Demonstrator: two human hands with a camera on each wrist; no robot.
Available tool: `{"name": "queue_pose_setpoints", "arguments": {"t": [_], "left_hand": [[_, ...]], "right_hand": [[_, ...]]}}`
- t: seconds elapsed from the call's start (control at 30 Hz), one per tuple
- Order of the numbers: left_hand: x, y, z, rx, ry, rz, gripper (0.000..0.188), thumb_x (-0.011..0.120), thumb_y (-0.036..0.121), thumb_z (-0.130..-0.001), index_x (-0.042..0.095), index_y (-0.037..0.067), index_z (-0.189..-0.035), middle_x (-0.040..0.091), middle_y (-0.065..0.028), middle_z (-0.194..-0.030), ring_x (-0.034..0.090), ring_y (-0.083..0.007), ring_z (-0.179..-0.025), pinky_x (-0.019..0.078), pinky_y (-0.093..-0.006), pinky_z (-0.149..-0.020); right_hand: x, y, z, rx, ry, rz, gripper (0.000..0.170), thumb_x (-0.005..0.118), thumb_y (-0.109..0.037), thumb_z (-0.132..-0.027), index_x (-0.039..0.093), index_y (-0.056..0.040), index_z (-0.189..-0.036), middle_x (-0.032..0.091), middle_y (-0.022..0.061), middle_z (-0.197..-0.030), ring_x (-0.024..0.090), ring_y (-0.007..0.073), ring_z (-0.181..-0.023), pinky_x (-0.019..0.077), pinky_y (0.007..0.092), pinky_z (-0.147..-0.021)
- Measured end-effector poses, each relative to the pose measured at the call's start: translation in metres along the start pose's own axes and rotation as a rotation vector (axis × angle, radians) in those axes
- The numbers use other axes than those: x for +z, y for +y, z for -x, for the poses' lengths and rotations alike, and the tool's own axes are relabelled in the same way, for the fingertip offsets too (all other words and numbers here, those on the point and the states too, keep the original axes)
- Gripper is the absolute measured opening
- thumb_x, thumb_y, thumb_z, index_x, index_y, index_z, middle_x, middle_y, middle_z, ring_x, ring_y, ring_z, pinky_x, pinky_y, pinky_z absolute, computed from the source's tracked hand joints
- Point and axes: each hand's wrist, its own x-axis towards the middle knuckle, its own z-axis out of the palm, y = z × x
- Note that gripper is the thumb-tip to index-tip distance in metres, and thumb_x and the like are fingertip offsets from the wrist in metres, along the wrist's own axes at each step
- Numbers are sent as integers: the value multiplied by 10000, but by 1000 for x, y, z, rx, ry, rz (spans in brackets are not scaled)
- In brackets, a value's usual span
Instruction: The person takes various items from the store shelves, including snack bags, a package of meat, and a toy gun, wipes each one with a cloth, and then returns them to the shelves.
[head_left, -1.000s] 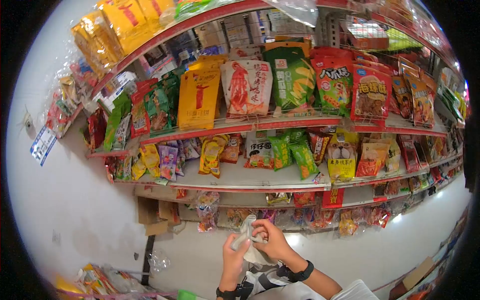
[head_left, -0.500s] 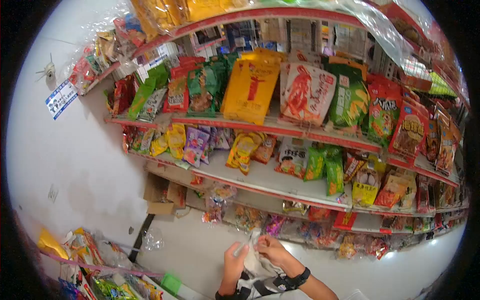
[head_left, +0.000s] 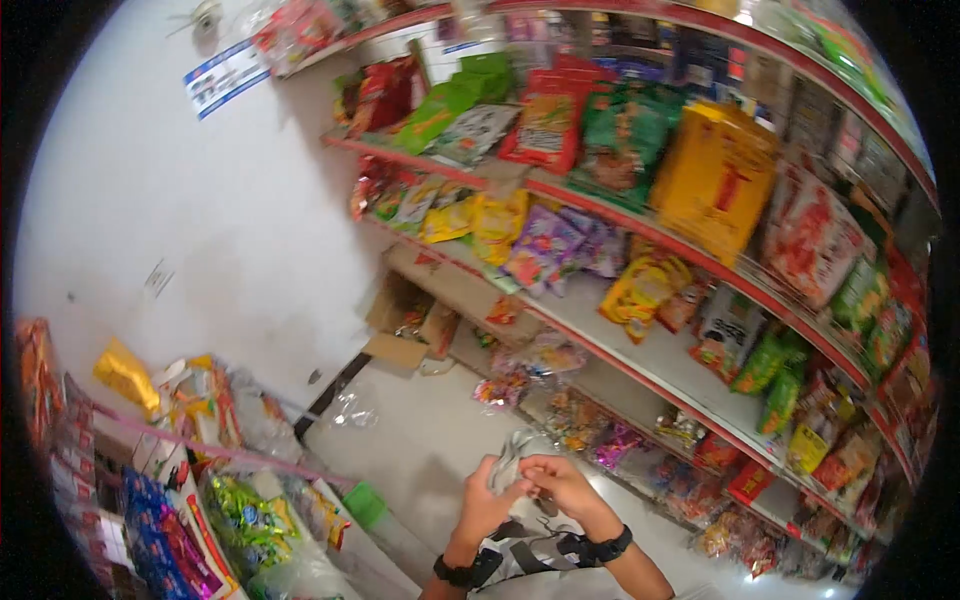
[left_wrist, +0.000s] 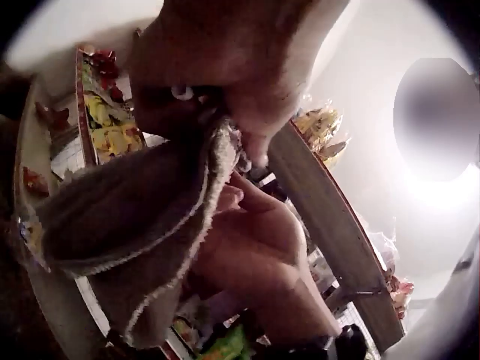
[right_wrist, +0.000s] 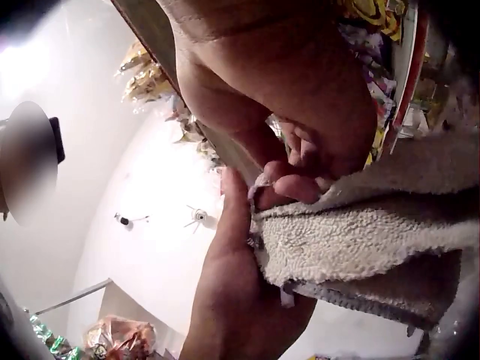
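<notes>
A greyish-white terry cloth (head_left: 517,448) is held between the two hands, low in the head view. My left hand (head_left: 488,503) grips its left side, thumb pointing toward the other hand. The right hand (head_left: 572,492) pinches the cloth's edge with thumb and curled fingers, close beside the left thumb. In the right wrist view the fuzzy cloth (right_wrist: 352,244) hangs in folds with a stitched grey border. The left wrist view shows the cloth (left_wrist: 127,202) drooping in a loop from the fingers. Both wrists carry black bands.
Shelves with red edges (head_left: 640,350) hold bagged snacks on the right. An open cardboard box (head_left: 405,325) sits by the wall at their end. At lower left stands a display of snack bags (head_left: 245,520) with a green box (head_left: 366,505). Clear plastic (head_left: 352,410) lies on the floor.
The head view has turned left and downward, so the shelves slide right and the lower-left display comes into sight. Both hands keep hold of the cloth, its folds shifted between the fingers.
</notes>
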Motion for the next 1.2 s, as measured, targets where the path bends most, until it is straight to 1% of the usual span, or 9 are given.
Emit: {"name": "queue_pose_setpoints", "arguments": {"t": [0.27,0.4,0.57,0.7,0.87,0.93,0.97,1.07,1.2], "left_hand": [[-88,-10,-33,-40,10,-43,303,728,148,-748,506,32,-918,551,1,-762,492,-73,-724,436,-248,-635],[-125,-35,-34,-175,-32,177,285,695,111,-782,521,20,-987,571,6,-844,510,-82,-768,439,-239,-686],[-156,-16,-21,-235,121,421,271,686,140,-802,552,-2,-989,583,11,-859,500,-61,-787,429,-222,-689],[-183,-25,-18,-320,164,398,305,683,156,-813,557,-21,-1028,588,11,-860,523,-68,-796,438,-218,-706],[-217,-57,-23,-205,168,-21,282,700,158,-784,575,13,-991,609,-17,-806,537,-94,-693,449,-244,-647],[-232,-47,-30,-358,173,-253,305,721,169,-745,583,38,-983,620,-55,-824,563,-161,-691,456,-270,-653],[-237,-43,-32,-432,160,-364,318,732,175,-725,587,50,-980,625,-74,-834,576,-194,-690,459,-283,-656],[-245,-67,-34,-71,545,-492,381,754,197,-675,592,66,-994,630,-103,-895,591,-286,-766,472,-327,-701],[-250,-34,-65,70,557,-425,453,782,224,-670,601,63,-1053,645,-69,-880,587,-187,-708,449,-311,-635]], "right_hand": [[71,-12,-53,-87,-40,241,247,445,-6,-891,576,29,-1098,598,25,-858,493,84,-711,412,223,-676],[74,5,-79,-280,63,545,275,504,40,-827,600,-14,-1079,574,37,-1034,483,92,-770,414,232,-692],[68,23,-117,-262,6,482,583,698,-57,-741,451,-55,-1270,558,28,-1124,533,117,-934,423,241,-832],[73,18,-132,80,-180,394,409,682,-106,-792,542,6,-1160,608,-7,-945,532,77,-839,434,229,-748],[99,12,-163,-11,-81,611,145,637,-161,-839,632,-23,-882,520,-70,-651,404,6,-527,321,191,-450],[112,8,-179,-17,-129,651,149,636,-157,-839,626,-9,-855,520,-60,-633,420,26,-520,330,211,-445],[111,17,-194,-238,-207,753,158,645,-141,-820,610,12,-837,523,-19,-610,446,62,-503,347,240,-442],[142,-3,-221,-153,-323,1000,155,655,-119,-796,595,17,-838,525,51,-606,469,93,-514,374,264,-474],[160,-6,-267,-357,-718,1168,149,654,-54,-732,604,8,-858,601,170,-766,587,321,-671,453,345,-579]]}}
